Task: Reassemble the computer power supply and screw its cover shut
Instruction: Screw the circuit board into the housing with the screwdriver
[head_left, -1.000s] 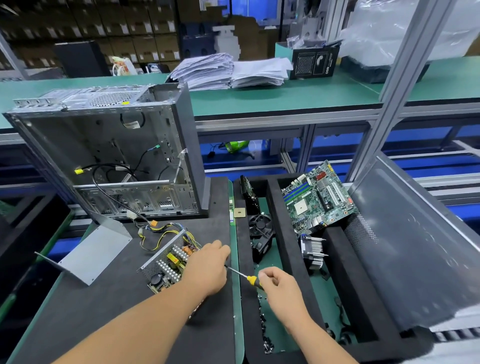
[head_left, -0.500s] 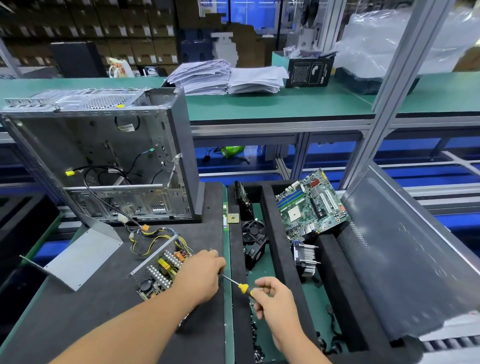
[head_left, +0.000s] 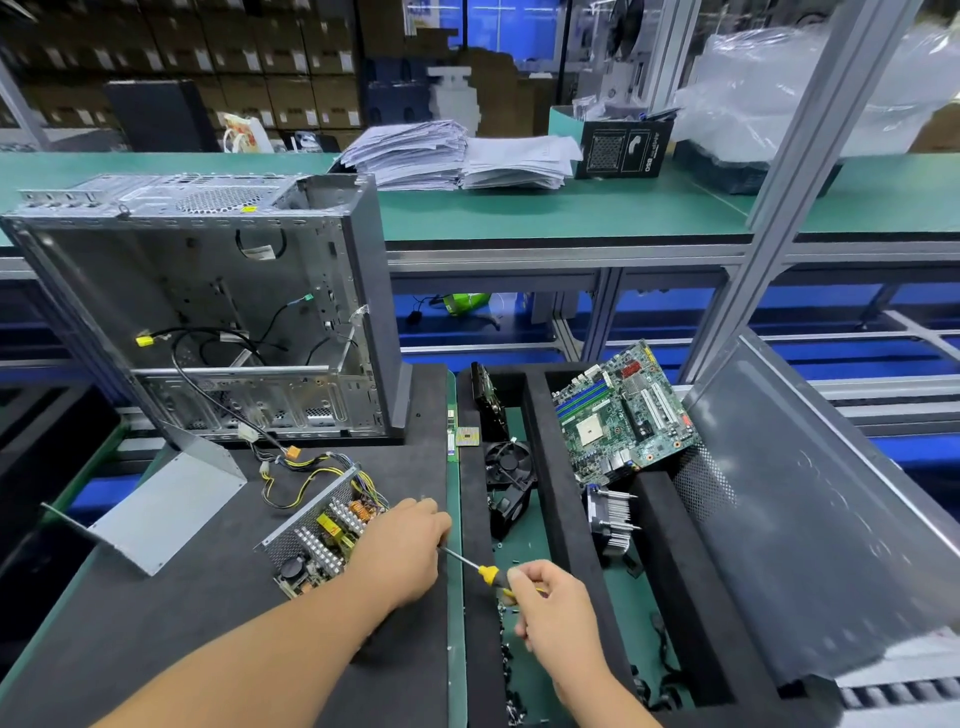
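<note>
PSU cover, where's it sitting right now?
In the head view the bent grey metal cover stands on the dark mat at lower left, apart from the open power supply to its right and just in front of the empty computer case.

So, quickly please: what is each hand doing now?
Left hand: rests on the power supply; its grip cannot be told.
Right hand: holds the screwdriver.

1 PSU | 1 screwdriver | 1 mobo | 2 fans
</note>
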